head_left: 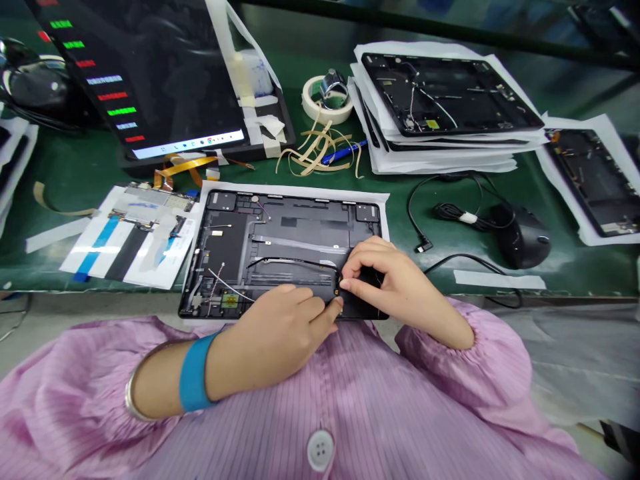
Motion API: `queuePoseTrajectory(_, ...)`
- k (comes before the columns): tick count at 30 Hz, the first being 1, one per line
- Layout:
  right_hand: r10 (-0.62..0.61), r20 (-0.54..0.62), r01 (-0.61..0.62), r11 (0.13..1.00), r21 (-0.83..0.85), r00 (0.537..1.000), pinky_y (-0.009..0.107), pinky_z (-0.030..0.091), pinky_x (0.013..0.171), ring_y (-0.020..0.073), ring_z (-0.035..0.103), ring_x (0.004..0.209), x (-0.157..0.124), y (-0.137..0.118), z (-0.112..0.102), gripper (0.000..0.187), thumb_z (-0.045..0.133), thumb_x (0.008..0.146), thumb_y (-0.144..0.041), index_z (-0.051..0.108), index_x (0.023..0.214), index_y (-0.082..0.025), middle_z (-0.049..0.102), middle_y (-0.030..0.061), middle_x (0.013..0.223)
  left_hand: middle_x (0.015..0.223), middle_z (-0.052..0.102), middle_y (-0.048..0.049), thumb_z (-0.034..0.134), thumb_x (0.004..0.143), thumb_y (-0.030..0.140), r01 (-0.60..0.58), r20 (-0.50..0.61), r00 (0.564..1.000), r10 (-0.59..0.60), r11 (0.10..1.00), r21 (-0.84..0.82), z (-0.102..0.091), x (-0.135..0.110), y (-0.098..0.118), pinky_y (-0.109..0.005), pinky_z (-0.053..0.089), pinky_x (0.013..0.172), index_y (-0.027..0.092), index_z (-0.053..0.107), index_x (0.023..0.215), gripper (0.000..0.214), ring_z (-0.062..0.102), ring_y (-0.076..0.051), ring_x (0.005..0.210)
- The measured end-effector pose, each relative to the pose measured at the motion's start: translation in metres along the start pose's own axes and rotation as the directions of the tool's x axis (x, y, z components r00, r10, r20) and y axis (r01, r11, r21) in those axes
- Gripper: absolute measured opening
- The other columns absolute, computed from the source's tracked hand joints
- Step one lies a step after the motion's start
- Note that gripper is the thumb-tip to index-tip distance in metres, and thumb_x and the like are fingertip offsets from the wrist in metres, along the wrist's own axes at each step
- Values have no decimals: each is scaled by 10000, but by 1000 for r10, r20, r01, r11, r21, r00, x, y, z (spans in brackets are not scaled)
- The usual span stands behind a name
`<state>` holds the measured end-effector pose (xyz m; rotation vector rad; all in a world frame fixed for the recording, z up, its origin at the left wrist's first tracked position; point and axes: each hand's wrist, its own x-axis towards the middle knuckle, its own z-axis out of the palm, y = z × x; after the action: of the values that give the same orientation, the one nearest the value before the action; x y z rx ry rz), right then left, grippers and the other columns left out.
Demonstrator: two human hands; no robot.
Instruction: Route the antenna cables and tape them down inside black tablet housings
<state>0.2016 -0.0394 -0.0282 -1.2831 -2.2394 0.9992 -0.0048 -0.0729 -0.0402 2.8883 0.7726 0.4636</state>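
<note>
A black tablet back housing (310, 230) lies open side up on a white sheet at the table's front edge, with thin wires and flat strips inside. My right hand (390, 273) is closed in a pinch over its lower right part, thumb and forefinger at the end of a black flex cable (295, 260). The cable runs left, loosely raised, across the housing. My left hand (283, 327) rests over the lower edge, fingers curled together, fingertips beside that same cable end. Whatever is between its fingertips is hidden.
Behind stand a screen (165, 73), a masking tape roll (311, 110), tangled tape strips (320, 150) and a blue pen (345, 153). Stacked housings (450, 97) sit back right. A coiled cable (455, 212) and mouse (523, 233) lie right; a circuit board (150, 203) lies left.
</note>
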Motion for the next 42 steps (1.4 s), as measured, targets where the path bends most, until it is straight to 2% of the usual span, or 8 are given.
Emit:
queuePoseTrajectory(9, 3, 15, -3, 1000, -11, 1000, 316, 363, 805, 152, 513, 805, 0, 1, -1, 102, 637, 806, -163, 594, 718, -192, 602, -12, 750, 650, 599, -18, 483, 915, 272, 26, -6, 1000, -27, 997, -75, -1, 0, 0, -302, 413, 509, 81, 643, 1088, 303, 531, -164, 568)
queuePoseTrajectory(30, 16, 12, -16, 1000, -23, 1000, 313, 349, 775, 146, 487, 761, 1, 1, 1, 108, 643, 799, -161, 600, 704, -190, 561, -19, 700, 661, 603, -14, 491, 914, 264, 51, -2, 999, -51, 993, -102, 3, -1, -2, -287, 423, 538, 99, 636, 1088, 280, 534, -153, 594)
queuePoseTrajectory(36, 3, 6, -3, 999, 38, 1000, 310, 356, 782, 142, 503, 769, -1, 1, -1, 102, 633, 821, -194, 599, 725, -194, 569, -19, 718, 657, 599, -9, 497, 907, 234, 71, -39, 996, -78, 984, -165, 0, -5, -1, -286, 462, 563, 107, 639, 1079, 257, 528, -146, 595)
queuePoseTrajectory(42, 21, 17, -21, 1000, 1, 1000, 320, 349, 785, 153, 501, 776, 0, 1, 0, 103, 631, 810, -181, 595, 716, -200, 571, -16, 711, 666, 601, -18, 514, 894, 226, 71, -50, 995, -81, 981, -178, 0, -6, -1, -303, 484, 567, 98, 650, 1063, 252, 532, -155, 603)
